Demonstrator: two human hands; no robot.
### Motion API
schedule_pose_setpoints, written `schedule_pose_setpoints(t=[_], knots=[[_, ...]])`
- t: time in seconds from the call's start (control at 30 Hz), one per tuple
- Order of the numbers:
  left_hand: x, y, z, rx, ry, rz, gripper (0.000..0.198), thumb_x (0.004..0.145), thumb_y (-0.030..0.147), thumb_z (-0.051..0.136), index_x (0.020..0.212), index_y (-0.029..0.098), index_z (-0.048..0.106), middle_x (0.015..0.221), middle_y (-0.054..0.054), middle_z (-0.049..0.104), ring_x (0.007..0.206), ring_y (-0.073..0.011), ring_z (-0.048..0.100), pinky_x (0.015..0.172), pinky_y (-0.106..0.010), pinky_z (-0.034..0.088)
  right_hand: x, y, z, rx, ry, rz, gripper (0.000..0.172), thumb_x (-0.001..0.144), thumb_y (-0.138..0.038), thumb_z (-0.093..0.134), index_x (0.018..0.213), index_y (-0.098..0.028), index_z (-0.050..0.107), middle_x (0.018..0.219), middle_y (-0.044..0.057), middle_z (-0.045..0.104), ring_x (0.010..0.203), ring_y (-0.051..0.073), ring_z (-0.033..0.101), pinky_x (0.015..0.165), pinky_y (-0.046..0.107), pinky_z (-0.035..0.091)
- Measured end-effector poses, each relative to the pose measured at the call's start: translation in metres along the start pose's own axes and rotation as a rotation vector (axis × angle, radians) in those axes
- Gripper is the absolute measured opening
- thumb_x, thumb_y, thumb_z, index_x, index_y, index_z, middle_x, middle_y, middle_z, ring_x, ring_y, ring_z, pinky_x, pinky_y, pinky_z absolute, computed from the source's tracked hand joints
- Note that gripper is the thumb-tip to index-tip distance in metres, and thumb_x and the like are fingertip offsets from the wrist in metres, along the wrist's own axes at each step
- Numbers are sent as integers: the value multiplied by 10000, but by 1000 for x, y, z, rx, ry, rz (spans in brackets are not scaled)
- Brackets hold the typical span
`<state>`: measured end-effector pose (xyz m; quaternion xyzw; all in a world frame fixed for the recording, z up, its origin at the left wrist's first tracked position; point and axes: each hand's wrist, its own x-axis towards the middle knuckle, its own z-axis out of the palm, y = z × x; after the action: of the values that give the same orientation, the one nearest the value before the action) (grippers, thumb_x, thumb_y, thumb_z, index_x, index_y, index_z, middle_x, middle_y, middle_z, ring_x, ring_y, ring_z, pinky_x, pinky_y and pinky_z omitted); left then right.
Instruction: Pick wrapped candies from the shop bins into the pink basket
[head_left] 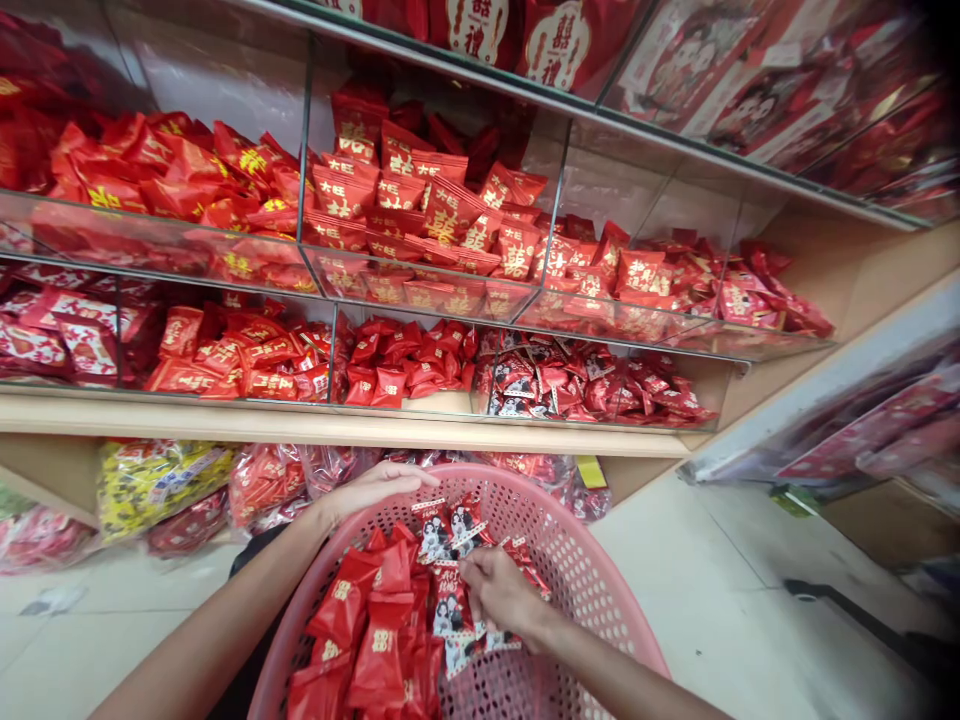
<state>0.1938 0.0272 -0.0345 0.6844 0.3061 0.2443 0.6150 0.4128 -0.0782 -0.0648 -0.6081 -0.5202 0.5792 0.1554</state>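
A pink perforated plastic basket [600,590] stands in front of me. Plain red candy packets [381,640] with gold characters fill its left side. More to the middle lie smaller packets printed with a black-and-white couple [452,598]. Inside the basket, my right hand [499,592] has its fingers closed in a pinch at the edge of one of these couple-printed packets; the fingertips are partly hidden. My left hand [379,488] rests over the basket's far left rim, fingers stretched out, holding nothing.
Beyond the basket rises a shelf [525,437] whose glass-divided compartments hold heaps of red candy packets [442,210]. Below it, bulk bags, one yellow [161,485], lie by the tiled floor [660,530]. A cardboard box [892,520] stands at the right.
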Motion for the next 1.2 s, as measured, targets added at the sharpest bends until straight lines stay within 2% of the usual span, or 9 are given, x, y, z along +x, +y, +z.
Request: schedule_pose_setpoints(t=[0.13, 0.27, 0.47, 0.6, 0.7, 0.87, 0.93, 1.03, 1.2], knots=[[1, 1, 2, -8, 8, -6, 335, 811, 362, 515, 1043, 162, 651, 1125, -62, 626, 1094, -225, 517, 989, -322, 317, 0, -2, -5, 27, -110, 34, 258, 846, -378, 412, 664, -195, 411, 366, -94, 474, 246, 41, 324, 291, 140, 183], [0, 6, 3, -1, 18, -12, 328, 806, 366, 520, 1028, 169, 657, 1109, -53, 634, 1091, -224, 518, 989, -317, 314, 6, -3, 1, 57, -139, 28, 238, 844, -381, 420, 704, -188, 425, 379, -95, 483, 245, 37, 357, 287, 119, 214], [-1, 6, 4, -66, -4, -43, 359, 807, 394, 521, 1058, 165, 637, 1118, -62, 629, 1066, -226, 534, 954, -320, 351, 13, 7, 18, 194, -44, 44, 307, 798, -424, 488, 950, -178, 387, 416, -82, 517, 335, 128, 534, 322, 186, 395], [-1, 3, 3, -51, -1, -35, 363, 804, 397, 527, 1058, 162, 638, 1125, -63, 625, 1069, -225, 530, 958, -319, 346, 3, 13, 20, 205, 11, -15, 364, 822, -357, 444, 1104, -171, 310, 518, -70, 525, 391, 150, 566, 337, 219, 424], [0, 3, 3, -41, 9, -29, 362, 806, 397, 525, 1051, 158, 643, 1138, -64, 617, 1087, -225, 517, 972, -316, 332, -15, 13, 16, -59, 157, -119, 298, 853, -266, 374, 1139, -188, 345, 634, -30, 538, 423, 138, 560, 349, 218, 402], [-1, 3, 3, -44, -2, -13, 338, 818, 368, 519, 1057, 161, 641, 1139, -67, 617, 1093, -224, 517, 986, -319, 321, -36, 22, 18, -945, 263, -677, 307, 794, -78, 450, 1068, -211, 493, 900, 47, 601, 769, 194, 610, 657, 286, 480], [-1, 1, 3, -54, -4, 1, 335, 824, 358, 513, 1064, 159, 636, 1137, -71, 617, 1091, -224, 519, 988, -321, 321, -33, 30, 26, -1150, 350, -789, 346, 761, -84, 508, 1094, -179, 496, 994, 83, 595, 872, 239, 586, 759, 352, 471], [-2, 0, 3, -77, -10, -14, 339, 825, 358, 512, 1072, 158, 630, 1137, -74, 616, 1084, -225, 524, 981, -326, 329, -23, 37, 38, -1241, 461, -802, 388, 745, -146, 560, 1127, -145, 490, 1075, 128, 578, 919, 272, 555, 810, 415, 441], [-2, 2, 3, -31, 24, -30, 319, 812, 355, 531, 1046, 172, 647, 1137, -57, 618, 1101, -224, 511, 991, -312, 310, -18, 26, 35, -1218, 427, -721, 309, 760, -277, 589, 1033, -141, 543, 966, 118, 591, 874, 269, 532, 844, 463, 401]])
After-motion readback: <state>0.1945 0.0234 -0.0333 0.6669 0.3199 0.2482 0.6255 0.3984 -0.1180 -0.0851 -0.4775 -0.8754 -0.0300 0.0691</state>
